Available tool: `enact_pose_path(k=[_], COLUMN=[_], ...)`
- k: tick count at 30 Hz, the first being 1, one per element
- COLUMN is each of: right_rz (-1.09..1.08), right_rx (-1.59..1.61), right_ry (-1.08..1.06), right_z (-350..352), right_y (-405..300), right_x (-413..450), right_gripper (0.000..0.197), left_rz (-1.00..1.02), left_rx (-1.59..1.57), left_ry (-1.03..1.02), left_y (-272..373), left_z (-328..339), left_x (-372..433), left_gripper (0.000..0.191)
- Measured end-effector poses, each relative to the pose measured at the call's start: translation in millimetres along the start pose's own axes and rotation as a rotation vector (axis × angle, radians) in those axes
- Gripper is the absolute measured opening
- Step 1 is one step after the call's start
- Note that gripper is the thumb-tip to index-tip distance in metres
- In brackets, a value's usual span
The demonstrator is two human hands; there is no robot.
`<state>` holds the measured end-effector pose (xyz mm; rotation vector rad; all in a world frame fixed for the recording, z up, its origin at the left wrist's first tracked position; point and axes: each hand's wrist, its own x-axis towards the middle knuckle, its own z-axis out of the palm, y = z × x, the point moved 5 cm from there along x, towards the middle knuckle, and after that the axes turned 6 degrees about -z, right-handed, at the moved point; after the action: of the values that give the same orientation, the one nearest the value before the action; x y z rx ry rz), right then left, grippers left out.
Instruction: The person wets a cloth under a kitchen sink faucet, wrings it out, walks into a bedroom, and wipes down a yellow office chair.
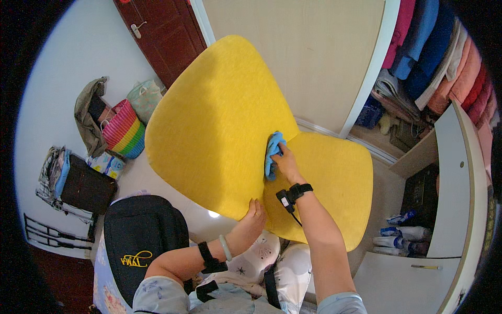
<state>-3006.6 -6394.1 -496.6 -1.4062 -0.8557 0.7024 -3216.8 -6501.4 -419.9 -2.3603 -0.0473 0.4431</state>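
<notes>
Before me stands a yellow upholstered chair, its tall rounded backrest (219,117) to the left and its seat (333,180) to the right. My right hand (288,163) grips a crumpled blue cloth (275,149), pressed into the crease where backrest and seat meet. At the near lower edge of the backrest rests my left hand (253,219), its fingertips touching the yellow fabric by the same crease. I see no object in that hand, and part of its palm side is hidden. Black straps circle both my forearms, and a pale bangle sits on the left wrist.
A black padded case (145,231) lies at my left on a floral cover. Beyond it are a striped woven basket (125,129) and a dark box (88,180). A white cabinet (411,274) with several bottles stands at right, below an open wardrobe of folded textiles (423,78).
</notes>
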Motion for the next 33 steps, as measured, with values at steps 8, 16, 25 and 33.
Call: enact_pose_path(k=[8,16,25,33], right_rz=[-0.380,-0.374,-0.199,-0.146], right_rx=[-0.090,-0.308,-0.445,-0.231], right_ry=[0.076,0.083,0.161,0.185], right_z=[7.0,13.2,3.7,-14.9], right_y=[-119.8,-48.7,52.9,2.6], right_x=[21.1,34.2,37.7,43.2], right_gripper=[0.066,0.065,0.057,0.058], left_rz=[-0.040,-0.060,-0.094,-0.079], left_rx=[-0.007,-0.048,-0.034,-0.064], left_ry=[0.012,0.127,0.167,0.121], left_y=[4.0,3.2,2.1,1.3], left_z=[7.9,1.0,1.4,4.2], left_x=[-0.7,3.3,5.1,1.5], left_gripper=[0.039,0.036,0.036,0.037])
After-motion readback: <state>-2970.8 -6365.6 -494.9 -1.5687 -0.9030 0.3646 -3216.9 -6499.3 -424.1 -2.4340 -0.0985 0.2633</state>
